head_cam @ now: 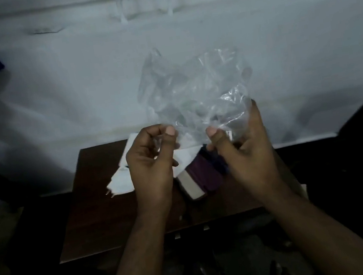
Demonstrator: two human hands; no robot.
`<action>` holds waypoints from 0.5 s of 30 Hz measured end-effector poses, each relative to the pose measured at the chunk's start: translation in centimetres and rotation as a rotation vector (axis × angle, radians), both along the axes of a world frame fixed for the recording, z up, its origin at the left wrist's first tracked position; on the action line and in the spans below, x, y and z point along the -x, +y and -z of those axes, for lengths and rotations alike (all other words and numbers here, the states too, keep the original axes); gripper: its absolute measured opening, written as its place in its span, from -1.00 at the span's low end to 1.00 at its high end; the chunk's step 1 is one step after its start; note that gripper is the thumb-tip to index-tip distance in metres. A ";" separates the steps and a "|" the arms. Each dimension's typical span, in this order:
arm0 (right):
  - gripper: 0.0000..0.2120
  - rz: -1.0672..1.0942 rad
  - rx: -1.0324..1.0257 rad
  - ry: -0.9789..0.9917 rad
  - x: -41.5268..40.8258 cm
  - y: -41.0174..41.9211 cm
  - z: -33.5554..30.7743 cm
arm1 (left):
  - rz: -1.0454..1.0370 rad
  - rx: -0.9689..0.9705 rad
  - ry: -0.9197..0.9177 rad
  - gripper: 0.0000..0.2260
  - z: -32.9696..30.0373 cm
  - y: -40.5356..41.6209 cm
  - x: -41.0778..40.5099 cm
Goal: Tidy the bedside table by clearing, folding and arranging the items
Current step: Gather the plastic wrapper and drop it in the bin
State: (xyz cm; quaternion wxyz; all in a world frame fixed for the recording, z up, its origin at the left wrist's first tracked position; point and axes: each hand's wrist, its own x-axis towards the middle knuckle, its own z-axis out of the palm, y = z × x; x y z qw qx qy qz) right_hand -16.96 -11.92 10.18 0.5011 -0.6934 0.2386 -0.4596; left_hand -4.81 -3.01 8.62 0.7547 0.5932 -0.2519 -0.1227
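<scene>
Crinkled clear plastic bag [195, 91] between fingers [170, 132]

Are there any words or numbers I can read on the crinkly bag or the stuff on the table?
None can be read.
Clear plastic bag, held by the left hand and right hand: a small white tag near the right thumb, too blurred to read.
Purple box on the table: no lettering shows.
White paper: looks blank.

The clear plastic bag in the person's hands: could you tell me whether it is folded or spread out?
Neither: the clear plastic bag is loosely crumpled, billowing above both thumbs.
</scene>
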 end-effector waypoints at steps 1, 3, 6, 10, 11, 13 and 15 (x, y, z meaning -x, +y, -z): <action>-0.46 0.067 0.025 -0.024 1.4 -0.4 -0.2 | 0.014 -0.018 -0.033 -0.89 0.0 -0.7 1.1; -0.37 0.187 0.042 -0.041 4.1 -1.4 -0.5 | 0.051 -0.035 -0.125 -0.89 0.1 -2.0 3.4; -0.44 0.365 0.050 -0.029 8.2 -3.1 -0.2 | 0.115 -0.028 -0.237 -0.88 -0.1 -3.8 7.9; -0.67 0.468 -0.026 0.072 14.3 -6.3 1.3 | 0.223 -0.073 -0.341 -0.82 0.9 -6.2 14.1; -0.70 0.497 -0.062 0.114 16.1 -7.3 1.9 | 0.280 -0.116 -0.358 -0.80 1.5 -6.9 15.3; -0.73 0.556 -0.143 0.208 19.7 -9.3 3.3 | 0.413 -0.221 -0.372 -0.72 2.9 -8.0 17.5; -0.69 0.612 -0.240 0.322 23.0 -11.1 5.0 | 0.527 -0.288 -0.370 -0.69 4.4 -8.8 19.3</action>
